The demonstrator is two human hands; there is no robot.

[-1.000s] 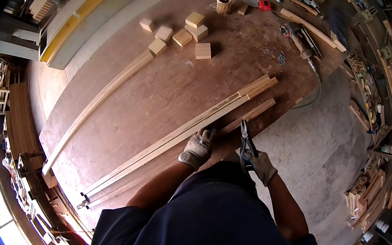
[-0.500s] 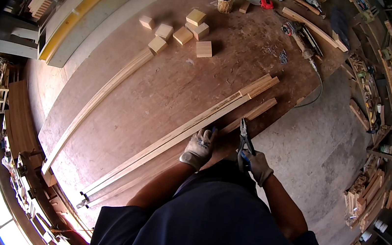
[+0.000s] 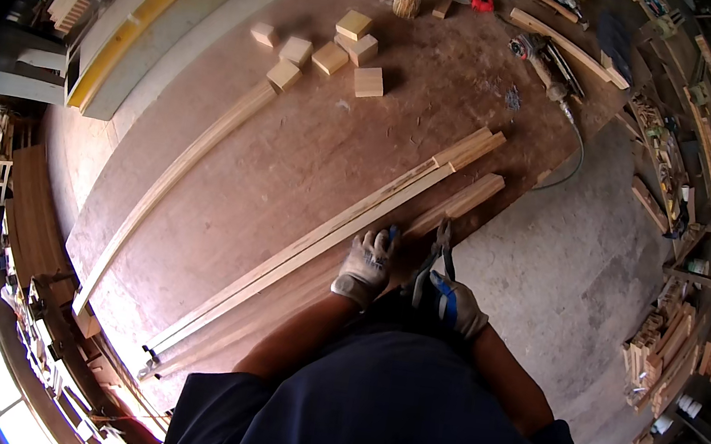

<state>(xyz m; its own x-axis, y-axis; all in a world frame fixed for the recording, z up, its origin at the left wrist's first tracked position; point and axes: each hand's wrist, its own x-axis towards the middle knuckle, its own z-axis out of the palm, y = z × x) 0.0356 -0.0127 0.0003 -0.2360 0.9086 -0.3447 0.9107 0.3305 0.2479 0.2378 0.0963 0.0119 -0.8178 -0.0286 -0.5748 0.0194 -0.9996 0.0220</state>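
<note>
Fingers [image 3: 377,247] of the gloved left hand [image 3: 365,266] press flat on the long wood strips [image 3: 327,236] running up-right; right hand [image 3: 451,302] grips pliers [image 3: 439,255] just beside.

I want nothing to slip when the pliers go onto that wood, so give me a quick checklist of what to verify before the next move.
1. Left hand resting on the long wooden strips: ok.
2. Right hand gripping the pliers: ok.
3. Both hands gloved: ok.
4. Pliers' tip on the short strip: cannot tell, too small.
5. Clamp tight at the strips' near end: cannot tell.
6. Power tool cord away from the hands: ok.
</note>
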